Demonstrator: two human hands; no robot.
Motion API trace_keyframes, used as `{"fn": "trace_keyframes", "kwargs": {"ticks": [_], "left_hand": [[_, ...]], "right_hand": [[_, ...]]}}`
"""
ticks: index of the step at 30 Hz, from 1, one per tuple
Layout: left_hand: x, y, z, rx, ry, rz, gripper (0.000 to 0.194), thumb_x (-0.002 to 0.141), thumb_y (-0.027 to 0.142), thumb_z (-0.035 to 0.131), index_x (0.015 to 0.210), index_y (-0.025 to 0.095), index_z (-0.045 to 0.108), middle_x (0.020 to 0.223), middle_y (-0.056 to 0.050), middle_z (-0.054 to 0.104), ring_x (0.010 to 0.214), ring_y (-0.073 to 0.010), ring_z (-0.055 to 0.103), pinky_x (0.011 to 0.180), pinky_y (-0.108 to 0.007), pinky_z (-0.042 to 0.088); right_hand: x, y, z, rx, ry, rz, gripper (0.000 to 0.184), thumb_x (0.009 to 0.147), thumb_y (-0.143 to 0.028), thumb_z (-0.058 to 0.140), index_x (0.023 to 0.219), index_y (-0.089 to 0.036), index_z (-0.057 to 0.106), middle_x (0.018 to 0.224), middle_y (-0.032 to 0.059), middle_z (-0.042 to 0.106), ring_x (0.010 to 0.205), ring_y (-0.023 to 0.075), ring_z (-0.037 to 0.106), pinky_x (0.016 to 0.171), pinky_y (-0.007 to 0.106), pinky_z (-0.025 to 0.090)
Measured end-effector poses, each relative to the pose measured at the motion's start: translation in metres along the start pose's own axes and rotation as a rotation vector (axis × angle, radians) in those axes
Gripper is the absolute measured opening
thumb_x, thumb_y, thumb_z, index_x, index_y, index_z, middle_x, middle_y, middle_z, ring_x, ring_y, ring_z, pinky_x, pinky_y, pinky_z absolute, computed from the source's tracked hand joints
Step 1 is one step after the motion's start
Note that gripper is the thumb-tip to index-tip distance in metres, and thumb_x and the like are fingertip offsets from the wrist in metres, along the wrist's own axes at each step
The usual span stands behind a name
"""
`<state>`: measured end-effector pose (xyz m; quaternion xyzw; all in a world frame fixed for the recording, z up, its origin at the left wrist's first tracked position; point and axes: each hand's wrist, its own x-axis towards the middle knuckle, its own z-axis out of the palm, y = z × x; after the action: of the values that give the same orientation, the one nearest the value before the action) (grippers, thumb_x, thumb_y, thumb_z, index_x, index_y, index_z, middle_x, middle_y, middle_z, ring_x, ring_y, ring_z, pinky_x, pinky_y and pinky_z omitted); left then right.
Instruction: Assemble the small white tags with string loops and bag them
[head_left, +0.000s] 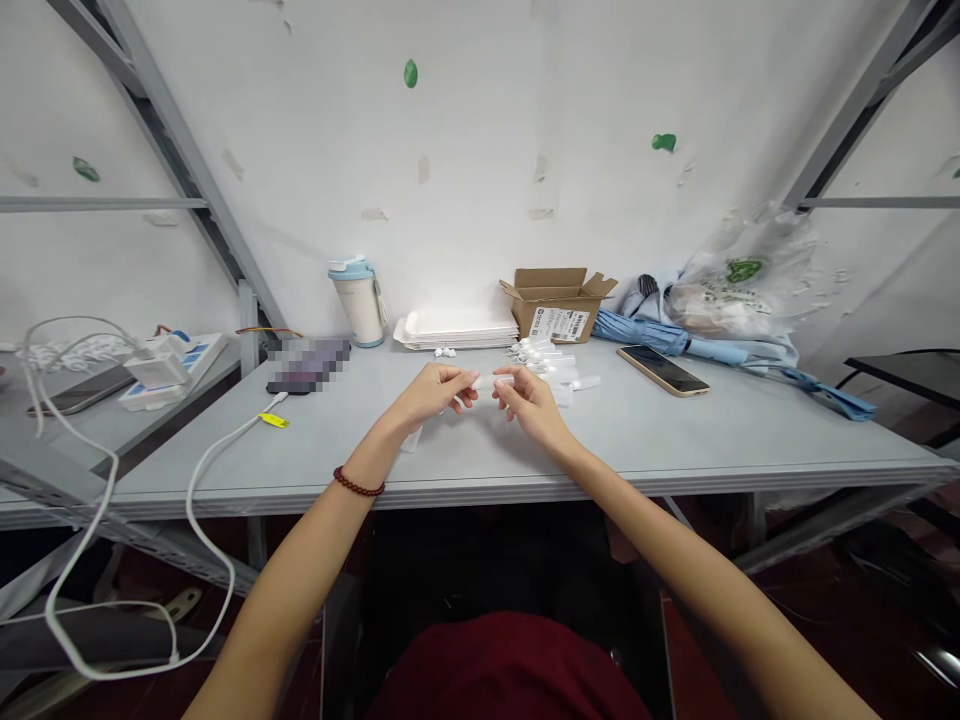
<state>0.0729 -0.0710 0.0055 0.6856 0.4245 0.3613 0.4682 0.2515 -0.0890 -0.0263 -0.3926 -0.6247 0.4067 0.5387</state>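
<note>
A small white translucent bottle [491,381] lies level between my two hands, just above the grey table. My left hand [437,391] pinches its left end between thumb and fingertips. At its right end, my right hand [529,403] grips it with thumb and fingers. Behind my right hand lie several similar bottles [583,383] with white caps and thin tips. A few small white caps [445,352] sit beyond my left hand. Partly hidden below my left hand is a small clear white piece [411,440].
An open cardboard box [559,305], a stack of white trays [457,330] and a tumbler [359,300] stand along the wall. A phone [664,370] and folded blue umbrella [705,345] lie right. A white cable [196,480] runs from a dark phone [309,365] over the left edge.
</note>
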Motion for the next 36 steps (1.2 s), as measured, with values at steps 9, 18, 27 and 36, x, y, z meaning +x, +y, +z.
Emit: {"fn": "trace_keyframes", "kwargs": {"ticks": [9, 18, 27, 36], "left_hand": [[-0.0016, 0.0016, 0.0001, -0.009, -0.040, 0.017, 0.047, 0.075, 0.057, 0.062, 0.066, 0.011, 0.065, 0.066, -0.006, 0.062, 0.059, -0.0117, 0.054, 0.056, -0.025, 0.046], [-0.0039, 0.0019, 0.0003, 0.121, 0.019, 0.212, 0.028, 0.071, 0.041, 0.070, 0.077, 0.014, 0.069, 0.071, -0.003, 0.064, 0.064, -0.0127, 0.056, 0.061, -0.025, 0.047], [-0.0046, 0.0067, 0.0051, 0.086, 0.009, 0.170, 0.041, 0.081, 0.052, 0.057, 0.072, 0.013, 0.067, 0.074, -0.008, 0.067, 0.069, -0.0160, 0.061, 0.062, -0.026, 0.050], [-0.0054, 0.0074, 0.0029, 0.124, -0.035, 0.181, 0.039, 0.081, 0.049, 0.058, 0.064, 0.013, 0.063, 0.066, -0.005, 0.063, 0.058, -0.0113, 0.055, 0.060, -0.025, 0.047]], "right_hand": [[0.0001, -0.0006, -0.0017, 0.014, -0.011, -0.010, 0.039, 0.077, -0.052, 0.056, 0.092, -0.016, 0.057, 0.064, -0.0015, 0.057, 0.053, 0.0105, 0.050, 0.051, 0.026, 0.040], [0.0010, -0.0001, -0.0060, 0.006, 0.013, 0.024, 0.036, 0.075, -0.053, 0.059, 0.073, -0.017, 0.055, 0.050, -0.0056, 0.047, 0.045, 0.0091, 0.043, 0.051, 0.027, 0.035], [0.0006, -0.0028, -0.0019, 0.146, 0.032, 0.010, 0.040, 0.073, -0.054, 0.061, 0.086, -0.017, 0.058, 0.055, -0.0053, 0.051, 0.047, 0.0087, 0.046, 0.049, 0.025, 0.036], [-0.0016, -0.0057, -0.0031, 0.079, 0.021, -0.013, 0.036, 0.074, -0.052, 0.061, 0.081, -0.017, 0.058, 0.054, -0.0051, 0.051, 0.044, 0.0084, 0.044, 0.047, 0.026, 0.036]]}}
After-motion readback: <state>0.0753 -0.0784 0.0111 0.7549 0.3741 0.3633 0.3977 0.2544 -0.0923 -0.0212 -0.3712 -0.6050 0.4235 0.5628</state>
